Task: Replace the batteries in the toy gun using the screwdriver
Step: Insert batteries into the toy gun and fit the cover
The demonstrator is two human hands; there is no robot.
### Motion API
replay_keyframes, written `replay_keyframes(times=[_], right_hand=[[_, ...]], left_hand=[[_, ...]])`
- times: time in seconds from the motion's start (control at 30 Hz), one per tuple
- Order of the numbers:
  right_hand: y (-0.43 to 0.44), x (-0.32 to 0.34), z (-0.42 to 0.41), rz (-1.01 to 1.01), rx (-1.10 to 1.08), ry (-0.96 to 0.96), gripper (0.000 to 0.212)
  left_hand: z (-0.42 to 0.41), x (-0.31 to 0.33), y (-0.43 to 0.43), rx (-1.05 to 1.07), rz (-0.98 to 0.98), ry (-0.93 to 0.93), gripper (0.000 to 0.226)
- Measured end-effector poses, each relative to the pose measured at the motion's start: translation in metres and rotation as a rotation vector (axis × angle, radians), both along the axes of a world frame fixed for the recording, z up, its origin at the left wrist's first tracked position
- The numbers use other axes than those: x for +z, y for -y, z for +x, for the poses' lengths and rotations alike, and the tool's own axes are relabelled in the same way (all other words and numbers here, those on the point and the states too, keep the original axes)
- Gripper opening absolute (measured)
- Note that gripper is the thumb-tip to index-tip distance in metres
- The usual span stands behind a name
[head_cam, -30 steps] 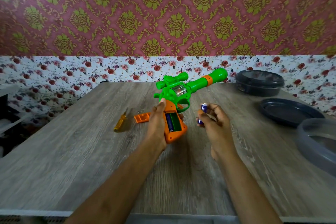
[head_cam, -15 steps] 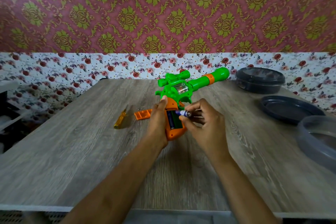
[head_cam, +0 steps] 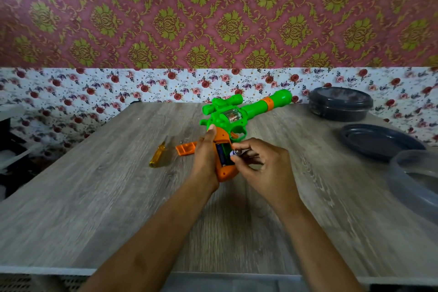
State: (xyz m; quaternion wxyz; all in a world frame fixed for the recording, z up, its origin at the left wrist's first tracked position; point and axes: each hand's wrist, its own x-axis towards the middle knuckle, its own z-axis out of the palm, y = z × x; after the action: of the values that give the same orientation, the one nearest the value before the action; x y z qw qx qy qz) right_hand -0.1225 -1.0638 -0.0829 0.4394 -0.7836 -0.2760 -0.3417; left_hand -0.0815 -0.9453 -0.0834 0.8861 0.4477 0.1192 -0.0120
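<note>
The right hand (head_cam: 263,166), apart a second ago, has now brought its small blue cylindrical battery (head_cam: 235,152), pinched in a narrow grip, to the open handle of the green-and-orange plastic toy gun (head_cam: 227,118), which the left hand (head_cam: 205,156) clasps over the grey wood-grain desk (head_cam: 94,197), so seating it seems next.

A single head-mounted wide-angle camera supplies the only view. It sits above the near edge of the worktop (head_cam: 94,197) and faces forward and down. Both forearms (head_cam: 154,244) enter from the bottom edge; the left hand (head_cam: 206,159), gripping the toy gun (head_cam: 237,116), and the right hand (head_cam: 267,168) lie just below frame centre. The view is near enough to show the battery (head_cam: 235,152) pinched in the right hand. The worktop's side edges converge toward the patterned wall (head_cam: 213,19), which fills the upper part
</note>
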Motion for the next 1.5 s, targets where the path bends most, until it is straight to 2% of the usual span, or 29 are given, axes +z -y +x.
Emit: replay_keyframes(times=[0.2, 0.4, 0.53, 0.67, 0.73, 0.83, 0.93, 1.0, 1.13, 1.33, 1.4, 1.5], right_hand=[[0.001, 0.001, -0.003, -0.007, 0.046, -0.041, 0.011], [0.003, -0.001, 0.001, 0.082, 0.101, -0.271, 0.009], [0.001, -0.003, 0.004, 0.096, 0.075, -0.278, 0.009], [0.000, -0.003, 0.001, 0.063, 0.010, -0.254, 0.015], [0.002, -0.002, 0.002, 0.140, 0.000, -0.352, 0.025], [0.005, -0.001, 0.006, 0.319, 0.043, -0.644, 0.042], [0.006, -0.003, 0.007, 0.416, 0.066, -0.793, 0.051], [0.006, -0.004, 0.006, 0.440, 0.066, -0.806, 0.054], [0.005, -0.005, 0.007, 0.437, 0.036, -0.767, 0.054], [0.001, -0.005, 0.007, 0.374, -0.041, -0.630, 0.047], [0.001, -0.005, 0.007, 0.437, 0.017, -0.693, 0.043], [0.002, -0.006, 0.007, 0.513, 0.097, -0.854, 0.040]], left_hand=[[0.000, 0.000, 0.000, 0.021, 0.050, -0.007, 0.056], [-0.003, 0.002, 0.000, 0.020, 0.045, 0.012, 0.050], [-0.004, 0.002, 0.004, 0.046, 0.095, 0.014, 0.054], [-0.006, 0.003, 0.006, 0.063, 0.168, 0.068, 0.030], [-0.009, 0.004, 0.005, 0.053, 0.137, 0.059, 0.032], [-0.012, 0.005, 0.006, 0.036, 0.105, 0.068, 0.032], [-0.014, 0.006, 0.007, 0.022, 0.094, 0.102, 0.020], [-0.015, 0.006, 0.007, 0.034, 0.093, 0.115, 0.016], [-0.014, 0.006, 0.006, 0.056, 0.092, 0.090, 0.039], [-0.013, 0.006, 0.005, 0.066, 0.074, 0.061, 0.051], [-0.014, 0.007, 0.005, 0.057, 0.079, 0.072, 0.047], [-0.019, 0.009, 0.007, 0.044, 0.124, 0.146, 0.022]])
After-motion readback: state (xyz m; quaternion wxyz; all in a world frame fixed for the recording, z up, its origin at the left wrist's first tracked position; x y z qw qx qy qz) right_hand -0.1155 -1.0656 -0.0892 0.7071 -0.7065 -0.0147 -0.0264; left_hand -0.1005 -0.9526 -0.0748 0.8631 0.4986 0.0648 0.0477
